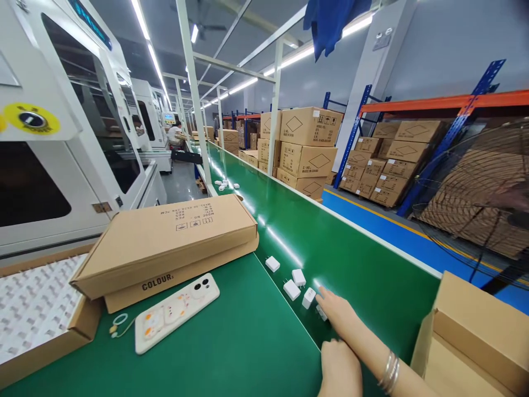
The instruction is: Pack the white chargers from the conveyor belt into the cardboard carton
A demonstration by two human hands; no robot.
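Several white plug chargers lie on the green conveyor belt, among them one charger (308, 298) just left of my right hand (334, 309). That hand reaches in from the right, palm down, with metal bangles at the wrist. Its fingers are closed about another charger (321, 313), which is partly covered by them. Below it, my left hand (339, 361) is curled near the belt's near edge, close against my right forearm. Its fingertips are turned out of sight, so what it holds, if anything, is hidden.
On the green table (215, 353) lie a phone (177, 314) and closed cardboard boxes (173, 231). A tray of white chargers (37, 303) sits at left. An open carton (479, 336) stands at right. More chargers (225, 184) lie farther along the belt (330, 248). A fan (479, 187) stands beyond.
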